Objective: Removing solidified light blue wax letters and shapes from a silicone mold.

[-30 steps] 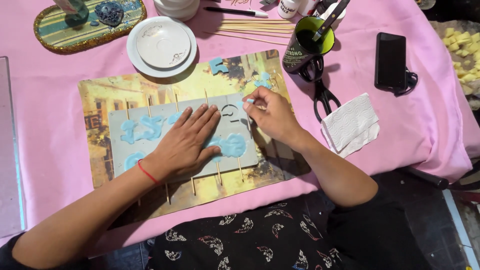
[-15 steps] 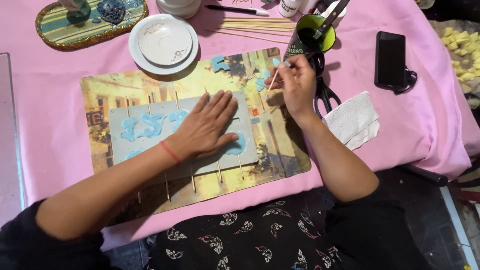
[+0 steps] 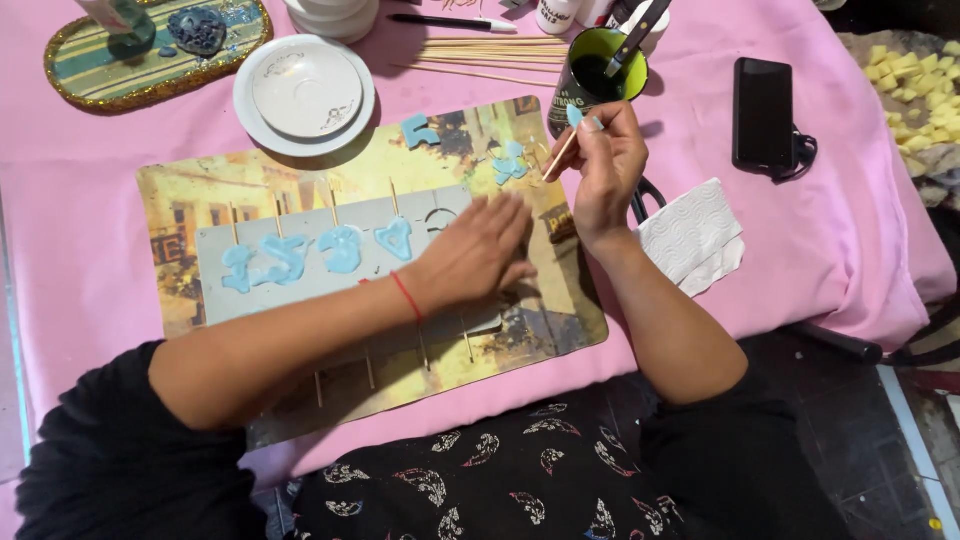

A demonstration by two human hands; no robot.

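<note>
A grey mould sheet (image 3: pixel 300 285) lies on a picture placemat (image 3: pixel 200 195), with pale blue shapes (image 3: pixel 340 248) on wooden skewers set in it. My left hand (image 3: pixel 480 250) rests flat, fingers apart, on the right part of the sheet. My right hand (image 3: pixel 605 165) is raised beside a green cup (image 3: pixel 600 62) and pinches a thin wooden stick (image 3: pixel 562 152) with a blue tip. Two loose blue pieces (image 3: pixel 510 160) lie on the placemat near that hand.
A stack of white saucers (image 3: pixel 305 92) and a glittery oval tray (image 3: pixel 150 45) sit at the back left. Spare skewers (image 3: pixel 480 55), a black pen (image 3: pixel 450 20), a black phone (image 3: pixel 765 110), scissors and a paper napkin (image 3: pixel 695 235) lie on the pink cloth.
My right hand has lifted from the mould sheet up toward the green cup with the stick. My left hand has slid rightward along the sheet, uncovering the blue shapes.
</note>
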